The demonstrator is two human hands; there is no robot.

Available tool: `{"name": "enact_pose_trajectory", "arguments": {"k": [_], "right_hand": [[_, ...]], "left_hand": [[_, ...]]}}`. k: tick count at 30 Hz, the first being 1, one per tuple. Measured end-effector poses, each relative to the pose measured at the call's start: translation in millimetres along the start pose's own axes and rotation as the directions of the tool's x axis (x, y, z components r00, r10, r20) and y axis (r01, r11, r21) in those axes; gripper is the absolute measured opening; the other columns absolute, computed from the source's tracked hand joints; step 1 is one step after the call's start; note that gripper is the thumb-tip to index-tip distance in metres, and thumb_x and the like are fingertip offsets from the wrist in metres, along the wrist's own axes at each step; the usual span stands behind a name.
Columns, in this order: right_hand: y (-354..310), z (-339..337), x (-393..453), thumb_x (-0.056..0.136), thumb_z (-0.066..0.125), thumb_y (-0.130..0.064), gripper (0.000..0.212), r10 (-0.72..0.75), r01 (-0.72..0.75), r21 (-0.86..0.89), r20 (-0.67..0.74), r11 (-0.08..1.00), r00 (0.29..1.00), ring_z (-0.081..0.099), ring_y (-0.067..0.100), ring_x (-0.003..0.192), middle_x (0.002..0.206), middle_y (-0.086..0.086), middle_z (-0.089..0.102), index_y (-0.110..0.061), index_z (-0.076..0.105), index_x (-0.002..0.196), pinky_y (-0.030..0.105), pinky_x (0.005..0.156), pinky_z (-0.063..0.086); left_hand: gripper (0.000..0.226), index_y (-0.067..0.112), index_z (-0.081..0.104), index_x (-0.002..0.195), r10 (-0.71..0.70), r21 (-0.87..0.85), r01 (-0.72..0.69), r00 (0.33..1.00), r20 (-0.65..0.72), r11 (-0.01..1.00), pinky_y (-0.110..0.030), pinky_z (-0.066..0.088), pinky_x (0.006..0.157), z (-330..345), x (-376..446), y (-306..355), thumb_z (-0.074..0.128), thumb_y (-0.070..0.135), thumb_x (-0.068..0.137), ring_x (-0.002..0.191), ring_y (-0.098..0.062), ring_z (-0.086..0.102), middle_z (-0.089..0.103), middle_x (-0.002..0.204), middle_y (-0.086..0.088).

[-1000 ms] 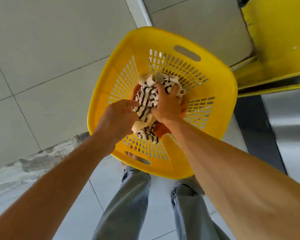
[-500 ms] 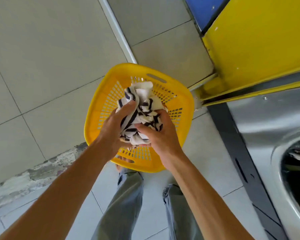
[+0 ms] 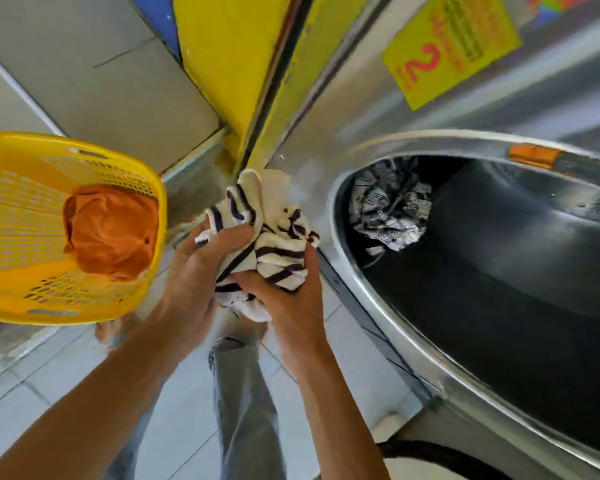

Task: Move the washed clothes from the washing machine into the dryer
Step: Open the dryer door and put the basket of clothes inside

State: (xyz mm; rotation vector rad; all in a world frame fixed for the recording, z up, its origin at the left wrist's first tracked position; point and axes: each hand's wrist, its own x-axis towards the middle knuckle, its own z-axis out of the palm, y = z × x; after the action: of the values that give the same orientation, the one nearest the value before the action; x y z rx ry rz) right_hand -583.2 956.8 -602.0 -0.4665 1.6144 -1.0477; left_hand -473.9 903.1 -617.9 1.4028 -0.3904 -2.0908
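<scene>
A bundled cream cloth with dark stripes (image 3: 262,233) is held between my left hand (image 3: 196,271) and my right hand (image 3: 286,303), both closed on it. The bundle hangs just left of the steel rim (image 3: 378,313) of the dryer's open round mouth. Inside the dark drum lies a crumpled black-and-white patterned garment (image 3: 390,209) at the far left. A yellow plastic laundry basket (image 3: 21,289) stands on the floor to the left, with an orange garment (image 3: 110,230) in it.
The dryer's steel front carries a yellow sticker (image 3: 447,43) above the opening. A yellow panel (image 3: 222,53) stands between machine and tiled floor (image 3: 94,84). My grey-trousered legs (image 3: 243,403) are below my hands.
The striped cloth has been lifted out of the basket and carried right, up to the dryer's mouth. The view has swung right, so the basket now sits at the left, with the orange garment uncovered.
</scene>
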Motion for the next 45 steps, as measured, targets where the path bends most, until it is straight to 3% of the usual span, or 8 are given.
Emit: {"name": "enact_pose_trajectory", "arguments": {"k": [3, 7, 12, 18, 25, 33, 40, 45], "right_hand": [[-8, -75, -6, 0.072, 0.077, 0.01, 0.07, 0.051, -0.042, 0.055, -0.178, 0.998, 0.983, 0.071, 0.009, 0.103, 0.112, -0.006, 0.074, -0.027, 0.057, 0.128, 0.026, 0.08, 0.058], [-14, -173, 9, 0.074, 0.078, -0.003, 0.065, 0.079, -0.021, 0.139, -0.427, 0.99, 0.901, 0.069, 0.022, 0.11, 0.117, -0.002, 0.073, -0.028, 0.059, 0.131, 0.042, 0.09, 0.057], [-24, -270, 64, 0.072, 0.08, -0.009, 0.059, 0.084, 0.0, 0.134, -0.623, 0.991, 0.778, 0.07, 0.03, 0.108, 0.118, 0.004, 0.072, -0.024, 0.062, 0.127, 0.049, 0.075, 0.06], [-15, -307, 116, 0.083, 0.076, -0.023, 0.061, 0.22, -0.401, -0.233, -0.55, 0.886, 0.806, 0.055, 0.019, 0.111, 0.137, -0.004, 0.054, -0.04, 0.051, 0.136, 0.055, 0.087, 0.056], [10, -146, 89, 0.087, 0.064, -0.012, 0.029, 0.201, -0.213, -0.438, -0.074, 0.873, 0.977, 0.068, 0.011, 0.096, 0.108, -0.001, 0.073, -0.029, 0.071, 0.108, 0.036, 0.09, 0.056], [41, 106, 68, 0.092, 0.059, -0.015, 0.022, 0.115, 0.143, -0.563, 0.398, 0.814, 0.91, 0.068, 0.006, 0.101, 0.109, -0.006, 0.075, -0.02, 0.074, 0.107, 0.027, 0.093, 0.053], [113, 239, 119, 0.083, 0.064, -0.011, 0.035, 0.044, 0.403, -0.691, 0.531, 0.601, 0.846, 0.056, 0.026, 0.122, 0.125, 0.008, 0.066, -0.015, 0.068, 0.117, 0.039, 0.103, 0.045], [218, 279, 197, 0.08, 0.077, -0.033, 0.1, 0.329, 0.321, -0.927, 0.37, 0.194, 0.869, 0.001, 0.039, 0.151, 0.164, 0.018, 0.005, -0.031, 0.013, 0.156, 0.052, 0.12, 0.019]], "left_hand": [[0.045, 0.007, 0.064, 0.115, -0.081, 0.074, 0.078, 0.996, 0.043, 0.994, -0.032, 0.054, 0.059, 75, 5, -27, 0.075, 0.026, 0.076, 0.075, -0.029, 0.07, 0.073, 0.099, -0.015], [0.036, 0.021, 0.066, 0.108, -0.178, 0.15, 0.155, 0.972, 0.157, 0.976, -0.023, 0.054, 0.053, 175, 15, -61, 0.079, 0.029, 0.076, 0.07, -0.016, 0.073, 0.077, 0.091, -0.003], [0.062, 0.037, 0.05, 0.136, -0.183, 0.425, 0.043, 0.938, 0.294, 0.904, -0.035, 0.048, 0.1, 240, 54, -89, 0.074, 0.032, 0.079, 0.116, -0.013, 0.06, 0.063, 0.126, 0.011], [0.059, 0.042, 0.047, 0.139, -0.168, 0.6, -0.007, 0.957, 0.235, 0.8, -0.051, 0.028, 0.112, 194, 73, -76, 0.067, 0.025, 0.086, 0.135, -0.02, 0.045, 0.046, 0.149, 0.002], [0.045, 0.033, 0.062, 0.127, -0.073, 0.591, 0.104, 0.994, -0.075, 0.8, -0.043, 0.044, 0.105, 41, 53, -56, 0.057, 0.006, 0.091, 0.114, -0.011, 0.06, 0.064, 0.126, 0.005], [0.025, 0.017, 0.064, 0.103, 0.081, 0.538, 0.173, 0.906, -0.416, 0.825, -0.008, 0.045, 0.05, -170, 38, 26, 0.048, 0.0, 0.095, 0.054, 0.011, 0.06, 0.069, 0.062, 0.019], [0.024, 0.025, 0.07, 0.089, 0.014, 0.405, 0.286, 0.803, -0.596, 0.868, -0.032, 0.037, 0.064, -282, 68, 34, 0.057, 0.014, 0.072, 0.067, -0.019, 0.046, 0.056, 0.061, 0.002], [0.041, 0.02, 0.066, 0.111, -0.046, 0.4, 0.331, 0.816, -0.577, 0.855, -0.032, 0.043, 0.066, -317, 112, 21, 0.049, -0.002, 0.081, 0.061, -0.015, 0.045, 0.05, 0.067, -0.004]]}}
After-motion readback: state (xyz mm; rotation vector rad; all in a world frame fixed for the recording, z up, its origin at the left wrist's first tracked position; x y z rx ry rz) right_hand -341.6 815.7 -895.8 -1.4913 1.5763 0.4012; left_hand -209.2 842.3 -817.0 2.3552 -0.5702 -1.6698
